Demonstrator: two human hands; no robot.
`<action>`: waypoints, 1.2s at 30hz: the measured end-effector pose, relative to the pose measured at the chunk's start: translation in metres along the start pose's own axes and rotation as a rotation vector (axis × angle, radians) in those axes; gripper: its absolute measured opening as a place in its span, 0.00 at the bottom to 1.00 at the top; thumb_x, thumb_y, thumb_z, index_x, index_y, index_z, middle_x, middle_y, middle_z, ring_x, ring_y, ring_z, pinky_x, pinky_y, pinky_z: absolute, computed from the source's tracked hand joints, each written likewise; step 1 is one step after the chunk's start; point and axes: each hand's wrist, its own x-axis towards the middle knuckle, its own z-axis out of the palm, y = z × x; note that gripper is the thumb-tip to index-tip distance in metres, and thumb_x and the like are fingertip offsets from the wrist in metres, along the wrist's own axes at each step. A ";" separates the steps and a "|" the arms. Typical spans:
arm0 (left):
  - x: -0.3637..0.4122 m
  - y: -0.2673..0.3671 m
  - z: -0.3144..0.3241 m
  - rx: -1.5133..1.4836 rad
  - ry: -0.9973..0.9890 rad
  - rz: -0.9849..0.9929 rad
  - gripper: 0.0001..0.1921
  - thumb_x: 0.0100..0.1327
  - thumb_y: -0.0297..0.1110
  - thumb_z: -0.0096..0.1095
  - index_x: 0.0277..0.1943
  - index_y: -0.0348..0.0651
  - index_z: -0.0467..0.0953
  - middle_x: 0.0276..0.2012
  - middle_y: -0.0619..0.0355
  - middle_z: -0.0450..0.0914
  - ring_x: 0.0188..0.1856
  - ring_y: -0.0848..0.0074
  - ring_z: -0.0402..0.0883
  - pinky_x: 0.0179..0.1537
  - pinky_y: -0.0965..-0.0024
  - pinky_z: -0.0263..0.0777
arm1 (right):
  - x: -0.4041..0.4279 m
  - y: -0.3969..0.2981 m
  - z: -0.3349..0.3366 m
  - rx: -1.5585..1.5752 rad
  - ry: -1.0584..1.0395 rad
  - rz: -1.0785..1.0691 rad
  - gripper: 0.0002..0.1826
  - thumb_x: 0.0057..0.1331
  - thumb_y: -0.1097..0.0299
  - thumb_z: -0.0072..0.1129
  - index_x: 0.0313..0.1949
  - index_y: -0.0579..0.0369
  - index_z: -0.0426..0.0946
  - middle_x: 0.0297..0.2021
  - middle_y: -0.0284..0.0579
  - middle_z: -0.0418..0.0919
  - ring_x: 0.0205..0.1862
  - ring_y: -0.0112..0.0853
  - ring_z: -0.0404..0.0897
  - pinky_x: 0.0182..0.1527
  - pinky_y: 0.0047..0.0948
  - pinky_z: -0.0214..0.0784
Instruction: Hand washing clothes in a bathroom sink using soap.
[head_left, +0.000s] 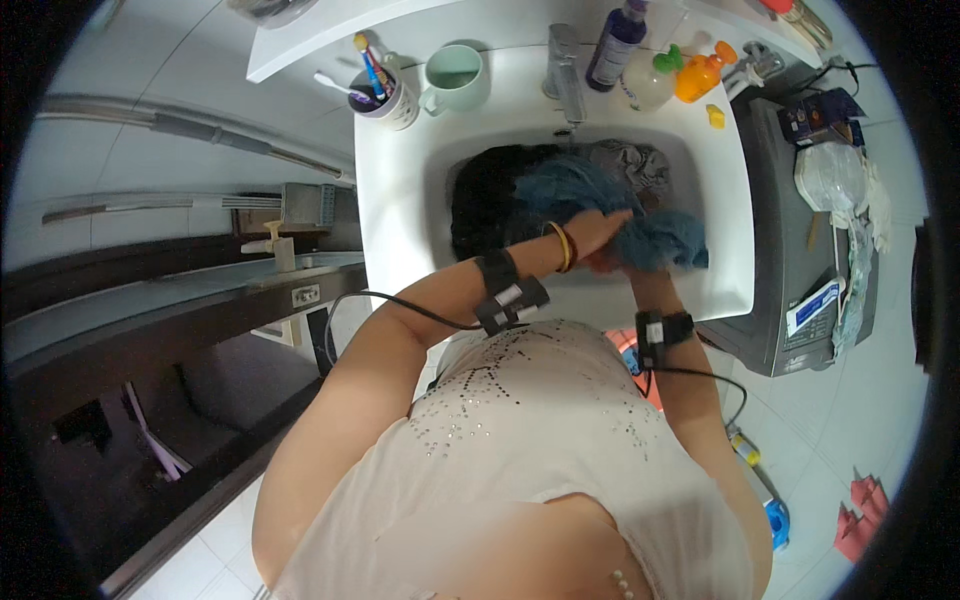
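Note:
A bunched wet blue cloth (664, 238) stretches across a white washbasin (394, 225). My left hand (600, 231) grips it near the middle, fingers curled into the fabric. Below it, my right hand (611, 262) is mostly covered by a fold of the same cloth, which bunches over its back; its fingers are partly hidden. Dark clothing (484, 195) lies soaking in the basin on the left. A grey crumpled garment (634, 165) sits at the back right of the bowl. Over the basin's rear edge stands the chrome faucet (564, 75).
Along the basin's back stand a toothbrush cup (394, 109), a green mug (454, 79), a purple bottle (616, 49), a clear pump bottle (649, 86) and an orange bottle (697, 79). A dark grey appliance (765, 225) adjoins the right side. Cables run from both wrist straps.

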 end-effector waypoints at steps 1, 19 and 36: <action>0.002 -0.013 0.002 0.853 -0.021 0.096 0.22 0.60 0.43 0.44 0.56 0.45 0.63 0.48 0.48 0.71 0.46 0.62 0.74 0.45 0.58 0.68 | -0.007 0.000 0.001 -0.173 -0.047 0.031 0.21 0.63 0.55 0.44 0.50 0.55 0.65 0.40 0.41 0.72 0.41 0.33 0.71 0.44 0.30 0.63; -0.073 -0.039 -0.107 -0.585 -0.391 0.246 0.26 0.66 0.49 0.33 0.42 0.30 0.70 0.41 0.40 0.73 0.50 0.60 0.71 0.52 0.60 0.64 | -0.099 -0.028 0.053 -0.960 -0.196 -0.319 0.24 0.54 0.70 0.60 0.50 0.52 0.65 0.40 0.48 0.74 0.41 0.33 0.74 0.40 0.24 0.68; -0.027 -0.075 -0.044 -0.324 0.380 0.357 0.20 0.56 0.40 0.53 0.50 0.40 0.70 0.45 0.47 0.74 0.48 0.58 0.72 0.52 0.60 0.63 | -0.096 -0.019 0.095 -0.973 -0.638 0.720 0.14 0.61 0.67 0.48 0.43 0.61 0.69 0.40 0.47 0.72 0.40 0.30 0.73 0.40 0.23 0.68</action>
